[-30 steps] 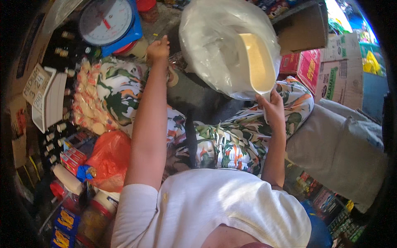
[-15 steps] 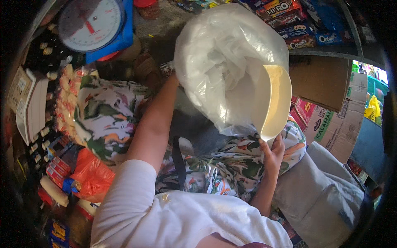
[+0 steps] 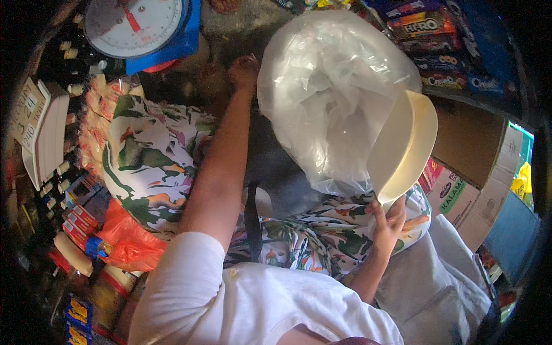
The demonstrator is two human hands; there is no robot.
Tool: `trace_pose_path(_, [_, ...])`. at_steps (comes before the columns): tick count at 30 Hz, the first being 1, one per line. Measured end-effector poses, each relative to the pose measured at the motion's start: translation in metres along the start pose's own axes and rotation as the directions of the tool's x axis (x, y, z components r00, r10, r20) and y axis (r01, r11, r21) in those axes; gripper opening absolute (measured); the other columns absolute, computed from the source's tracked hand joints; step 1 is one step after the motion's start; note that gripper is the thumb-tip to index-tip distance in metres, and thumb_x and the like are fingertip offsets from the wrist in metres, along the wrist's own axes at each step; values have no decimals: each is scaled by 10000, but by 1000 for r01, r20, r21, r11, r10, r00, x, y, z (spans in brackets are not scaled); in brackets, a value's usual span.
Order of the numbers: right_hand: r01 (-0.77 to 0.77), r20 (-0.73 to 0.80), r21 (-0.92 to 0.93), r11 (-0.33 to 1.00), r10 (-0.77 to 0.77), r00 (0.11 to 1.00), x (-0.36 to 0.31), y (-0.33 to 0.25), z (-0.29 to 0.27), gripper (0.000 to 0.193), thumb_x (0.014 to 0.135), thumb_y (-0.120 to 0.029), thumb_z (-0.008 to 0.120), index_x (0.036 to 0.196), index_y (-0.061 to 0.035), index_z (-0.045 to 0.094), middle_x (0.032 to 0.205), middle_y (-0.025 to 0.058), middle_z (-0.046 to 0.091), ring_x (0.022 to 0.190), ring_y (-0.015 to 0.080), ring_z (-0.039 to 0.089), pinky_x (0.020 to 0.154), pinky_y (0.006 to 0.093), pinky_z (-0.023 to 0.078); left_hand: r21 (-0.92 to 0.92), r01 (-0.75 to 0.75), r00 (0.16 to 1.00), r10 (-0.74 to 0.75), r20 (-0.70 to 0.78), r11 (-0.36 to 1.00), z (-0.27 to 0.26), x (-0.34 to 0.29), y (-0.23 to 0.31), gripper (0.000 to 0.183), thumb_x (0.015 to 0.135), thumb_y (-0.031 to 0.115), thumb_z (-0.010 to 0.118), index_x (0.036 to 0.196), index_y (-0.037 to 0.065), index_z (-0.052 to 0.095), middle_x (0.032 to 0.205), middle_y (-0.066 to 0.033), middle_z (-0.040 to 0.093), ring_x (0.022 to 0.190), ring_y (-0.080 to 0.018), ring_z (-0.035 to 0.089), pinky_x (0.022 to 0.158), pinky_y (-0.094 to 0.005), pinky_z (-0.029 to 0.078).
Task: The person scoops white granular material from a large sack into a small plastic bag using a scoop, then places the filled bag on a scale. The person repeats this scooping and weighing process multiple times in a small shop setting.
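Observation:
My right hand (image 3: 388,227) is closed round the short handle of a cream plastic scoop (image 3: 405,149), which is tilted at the right side of a large clear plastic bag (image 3: 305,75). The bag's mouth gapes toward me, and its whitish inside shows; whether that is contents or layered plastic I cannot make out. My left arm stretches forward past the bag's left side. My left hand (image 3: 244,72) is apart from the bag, in dim light, with its fingers too dark to read.
A dial scale (image 3: 137,26) with a blue body stands at the far left. An orange-red plastic bag (image 3: 131,238) lies near my left elbow, by several bottles. Biscuit packs (image 3: 422,26) fill a shelf at the far right, above cardboard boxes (image 3: 468,132). A grey-white sack (image 3: 431,282) lies on my right.
My left hand has come away from the bag's left side and reached farther forward. The scoop has moved right and turned slightly. The whole view has shifted a little.

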State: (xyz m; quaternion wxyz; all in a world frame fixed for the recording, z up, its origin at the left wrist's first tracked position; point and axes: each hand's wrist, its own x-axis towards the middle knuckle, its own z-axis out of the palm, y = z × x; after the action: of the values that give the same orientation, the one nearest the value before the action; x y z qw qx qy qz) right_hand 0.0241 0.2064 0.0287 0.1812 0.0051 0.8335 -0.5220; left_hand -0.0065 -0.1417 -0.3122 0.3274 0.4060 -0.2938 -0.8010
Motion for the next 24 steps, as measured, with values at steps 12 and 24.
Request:
trace_pose_path(12, [169, 139, 329, 929, -225, 964, 33, -62, 45, 378, 789, -132, 687, 1080, 17, 498, 778, 21, 559, 609, 84, 502, 550, 225, 407, 600, -614, 693, -14, 721, 513, 143, -237, 229, 192, 715, 113, 772, 721, 57, 588, 642, 42, 565, 572, -18, 475, 510, -200, 379])
trace_pose_path(24, [200, 102, 268, 942, -234, 967, 34, -51, 75, 427, 725, -8, 629, 1109, 37, 450, 740, 84, 583, 531, 120, 556, 452, 240, 441, 283, -315, 866, 152, 477, 906, 121, -288, 198, 62, 812, -22, 581, 811, 21, 536, 735, -3, 582, 583, -35, 514, 498, -209, 399])
